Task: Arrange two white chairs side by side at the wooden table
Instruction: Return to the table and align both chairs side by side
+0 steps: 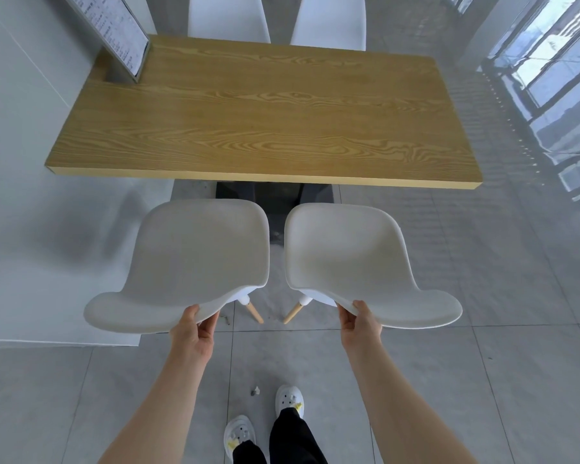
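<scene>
Two white shell chairs stand side by side on the near side of the wooden table, seats facing it, a narrow gap between them. My left hand grips the top edge of the left chair's backrest. My right hand grips the top edge of the right chair's backrest near its inner corner. Both seat fronts sit just short of the table's near edge. Light wooden chair legs show in the gap below the seats.
Two more white chairs stand at the table's far side. A framed menu stand sits at the table's far left corner. A white wall borders the left. Glossy tiled floor and windows lie to the right. My feet are below.
</scene>
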Demonstrator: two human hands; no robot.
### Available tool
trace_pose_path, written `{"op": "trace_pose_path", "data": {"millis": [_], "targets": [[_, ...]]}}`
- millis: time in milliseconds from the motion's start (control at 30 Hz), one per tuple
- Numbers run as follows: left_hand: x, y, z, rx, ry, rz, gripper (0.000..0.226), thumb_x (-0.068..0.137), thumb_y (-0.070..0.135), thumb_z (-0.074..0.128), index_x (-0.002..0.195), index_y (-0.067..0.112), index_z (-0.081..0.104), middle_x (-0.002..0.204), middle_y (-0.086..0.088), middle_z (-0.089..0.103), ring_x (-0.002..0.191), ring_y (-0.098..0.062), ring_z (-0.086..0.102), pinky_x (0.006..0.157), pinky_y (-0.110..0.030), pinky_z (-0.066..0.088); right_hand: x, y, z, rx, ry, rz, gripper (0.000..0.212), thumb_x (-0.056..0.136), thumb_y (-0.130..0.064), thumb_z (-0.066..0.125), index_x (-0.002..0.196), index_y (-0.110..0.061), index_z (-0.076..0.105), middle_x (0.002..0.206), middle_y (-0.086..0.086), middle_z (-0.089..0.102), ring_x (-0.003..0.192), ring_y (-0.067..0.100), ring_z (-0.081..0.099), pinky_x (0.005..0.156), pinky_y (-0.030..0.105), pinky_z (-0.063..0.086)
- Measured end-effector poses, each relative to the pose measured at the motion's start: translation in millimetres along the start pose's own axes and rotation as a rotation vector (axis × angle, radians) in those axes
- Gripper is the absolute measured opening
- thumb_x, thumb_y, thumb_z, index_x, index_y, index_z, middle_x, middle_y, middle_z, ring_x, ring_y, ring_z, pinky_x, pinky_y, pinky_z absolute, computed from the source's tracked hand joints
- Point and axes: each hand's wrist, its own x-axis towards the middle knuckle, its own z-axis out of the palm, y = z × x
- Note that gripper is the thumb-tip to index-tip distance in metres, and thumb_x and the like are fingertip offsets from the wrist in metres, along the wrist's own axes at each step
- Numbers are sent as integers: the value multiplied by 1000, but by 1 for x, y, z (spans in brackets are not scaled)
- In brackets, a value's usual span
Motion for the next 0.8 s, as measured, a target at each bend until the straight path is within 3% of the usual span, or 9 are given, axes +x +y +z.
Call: {"op": "trace_pose_path", "data": {"millis": [133,333,567,800], "targets": [[-4,0,-2,7,-14,-14,8,89,1,55,87,8,57,89,-4,65,81,-18,65,64,-31,60,-1,-2,-3,5,-1,2,48,83,5,56,130,-4,52,116,11,62,115,28,62,95,39,53],[-6,2,-4,17,-40,-31,7,88,-1,54,88,5,58,90,-6,65,82,-19,65,66,-33,60,-3,-2,-7,14,-19,22,46,83,6,56,129,-2,52,116,13,62,112,29,63,74,40,59],[-8,2,-6,12,-47,-52,4,89,0,54,88,4,57,90,-7,65,85,-21,66,69,-36,59,-4,-1,-8,-10,-20,33,39,85,5,56,122,-1,53,111,15,61,102,29,63,70,41,58],[-7,1,-5,20,-55,-51,5,88,2,55,91,6,57,91,-5,66,89,-20,66,68,-34,59,-5,-1,-5,-10,-16,20,46,84,6,56,130,0,51,113,14,62,114,32,62,71,41,58]]}}
